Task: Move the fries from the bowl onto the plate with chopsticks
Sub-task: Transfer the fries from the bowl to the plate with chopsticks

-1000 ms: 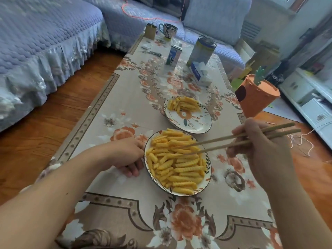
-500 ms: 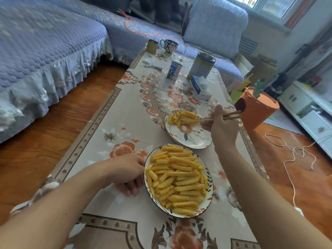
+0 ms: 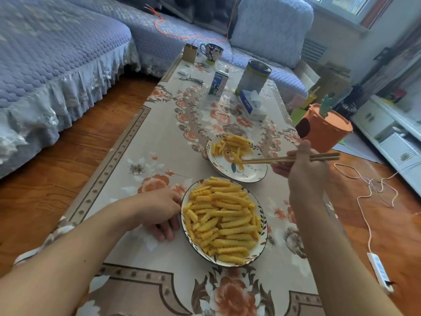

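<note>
A patterned bowl (image 3: 262,255) near me is heaped with yellow crinkle fries (image 3: 224,221). Beyond it lies a floral plate (image 3: 250,176) with a smaller pile of fries (image 3: 234,142) at its far side. My right hand (image 3: 303,169) grips wooden chopsticks (image 3: 284,158) to the right of the plate. Their tips reach over the plate's middle and pinch one fry (image 3: 237,159), which hangs tilted just above the plate. My left hand (image 3: 159,210) rests on the tablecloth with fingers curled, touching the bowl's left rim.
Farther along the table stand a tissue box (image 3: 251,104), a milk carton (image 3: 218,83), a tin (image 3: 254,76), a mug (image 3: 211,52) and scissors (image 3: 190,78). An orange bin (image 3: 323,131) sits off the table's right edge. A cable (image 3: 364,201) trails on the floor.
My right hand carried the chopsticks from the bowl to the plate, then drew back toward me; a fry now hangs from the tips over the plate's middle. My left hand stayed put.
</note>
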A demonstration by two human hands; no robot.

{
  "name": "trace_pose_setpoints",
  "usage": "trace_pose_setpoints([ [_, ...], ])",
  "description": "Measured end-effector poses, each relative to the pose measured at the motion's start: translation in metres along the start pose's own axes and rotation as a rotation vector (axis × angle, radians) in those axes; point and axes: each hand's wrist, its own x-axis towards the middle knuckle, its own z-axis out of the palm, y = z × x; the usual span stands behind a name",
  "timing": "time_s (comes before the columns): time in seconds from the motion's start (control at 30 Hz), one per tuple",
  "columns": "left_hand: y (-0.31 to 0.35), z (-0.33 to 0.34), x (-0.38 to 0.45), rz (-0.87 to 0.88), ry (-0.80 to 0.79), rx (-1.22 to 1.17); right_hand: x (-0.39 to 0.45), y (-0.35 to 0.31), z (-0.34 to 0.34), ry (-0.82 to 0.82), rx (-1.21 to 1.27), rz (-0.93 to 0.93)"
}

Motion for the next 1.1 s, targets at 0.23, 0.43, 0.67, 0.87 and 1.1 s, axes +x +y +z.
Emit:
trace_pose_setpoints([
  [0.23,-0.001,0.007,-0.004,0.027,0.052,0.028,-0.048,-0.024,-0.079,-0.216,0.019,0.010],
  [0.43,0.001,0.013,-0.010,0.056,0.067,0.046,-0.063,-0.017,-0.096,-0.337,-0.076,-0.037],
  [0.67,-0.004,0.012,-0.006,0.067,0.018,0.032,-0.042,-0.019,-0.102,-0.194,0.020,-0.030],
  [0.87,0.001,0.011,-0.006,0.007,0.032,-0.010,0.011,-0.005,-0.039,-0.223,-0.053,-0.116],
  [1.1,0.006,0.009,-0.008,-0.007,0.016,-0.054,0.060,0.013,0.026,-0.231,-0.169,-0.251],
])
